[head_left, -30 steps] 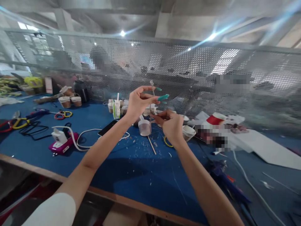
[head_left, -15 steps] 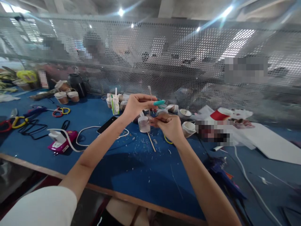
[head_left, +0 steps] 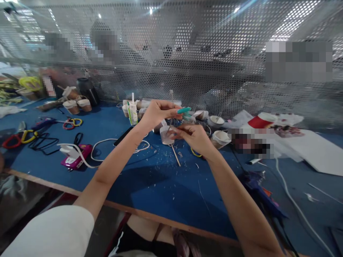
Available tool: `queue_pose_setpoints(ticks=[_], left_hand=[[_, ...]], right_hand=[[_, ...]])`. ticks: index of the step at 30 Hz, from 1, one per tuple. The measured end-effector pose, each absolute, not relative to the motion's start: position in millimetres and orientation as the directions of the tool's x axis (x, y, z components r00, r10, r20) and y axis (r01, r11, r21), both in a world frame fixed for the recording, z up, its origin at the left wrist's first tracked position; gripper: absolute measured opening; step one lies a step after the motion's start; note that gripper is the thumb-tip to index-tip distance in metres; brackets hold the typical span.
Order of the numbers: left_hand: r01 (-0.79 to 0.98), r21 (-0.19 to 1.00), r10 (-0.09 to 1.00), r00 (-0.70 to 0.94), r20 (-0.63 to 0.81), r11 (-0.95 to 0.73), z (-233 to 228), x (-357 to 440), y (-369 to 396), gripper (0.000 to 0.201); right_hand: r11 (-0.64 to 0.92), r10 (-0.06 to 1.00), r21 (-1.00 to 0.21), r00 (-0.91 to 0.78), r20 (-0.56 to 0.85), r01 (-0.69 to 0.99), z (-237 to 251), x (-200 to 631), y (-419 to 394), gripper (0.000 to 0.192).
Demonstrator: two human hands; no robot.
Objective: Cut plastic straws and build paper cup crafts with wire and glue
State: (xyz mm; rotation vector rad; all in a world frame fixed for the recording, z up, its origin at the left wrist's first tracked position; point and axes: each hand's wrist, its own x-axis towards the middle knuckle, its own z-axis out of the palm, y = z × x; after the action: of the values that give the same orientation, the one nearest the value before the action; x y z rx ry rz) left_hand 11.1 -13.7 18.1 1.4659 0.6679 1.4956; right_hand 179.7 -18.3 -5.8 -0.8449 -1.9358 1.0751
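My left hand is closed in a pinch above the blue table, on a slim teal piece that sticks out to the right. A thin stick with a pale tip rises behind those fingers; whether they grip it too is unclear. Just below, my right hand has its thumb and fingers closed at the side of a small whitish, see-through cup. Under the cup a light wooden stick slants down towards me. The right fingertips partly hide the cup's edge.
A perforated metal screen stands behind the table. To the left are a purple power adapter with white cable, scissors and brown paper cups. On the right lie a blue glue gun, a white cup and white sheets.
The view has tilted down slightly, so the scene sits shifted. My right fingers look a little more spread along the cup's side; the left hand keeps its pinch on the teal piece.
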Motion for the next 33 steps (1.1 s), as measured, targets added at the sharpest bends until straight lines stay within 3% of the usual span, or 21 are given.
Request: queue_pose_setpoints(ticks=[5,10,16,25,33], left_hand=[[-0.177,0.889,0.893,0.090,0.441,-0.422,20.9,15.7,-17.4,0.022],[-0.175,0.896,0.894,0.121,0.431,-0.408,18.9,16.3,-15.6,0.013],[-0.198,0.905,0.898,0.163,0.408,-0.376,17.2,15.9,-13.1,0.013],[-0.139,0.905,0.903,0.103,0.416,-0.401,20.2,14.7,-17.8,0.013],[-0.052,0.907,0.892,0.162,0.421,-0.419,23.4,10.8,-20.0,0.016]], right_hand=[[0.424,0.889,-0.883,-0.279,0.363,0.201,-13.0,177.8,-16.5,0.030],[0.304,0.886,-0.950,-0.390,0.252,0.075,-12.3,174.0,-16.8,0.032],[0.220,0.797,-0.975,-0.582,0.162,0.029,-7.8,173.6,-17.8,0.040],[0.362,0.903,-0.928,-0.280,0.326,0.089,-14.6,173.7,-16.6,0.027],[0.345,0.832,-0.931,-0.498,0.244,0.120,-11.4,174.5,-13.1,0.036]])
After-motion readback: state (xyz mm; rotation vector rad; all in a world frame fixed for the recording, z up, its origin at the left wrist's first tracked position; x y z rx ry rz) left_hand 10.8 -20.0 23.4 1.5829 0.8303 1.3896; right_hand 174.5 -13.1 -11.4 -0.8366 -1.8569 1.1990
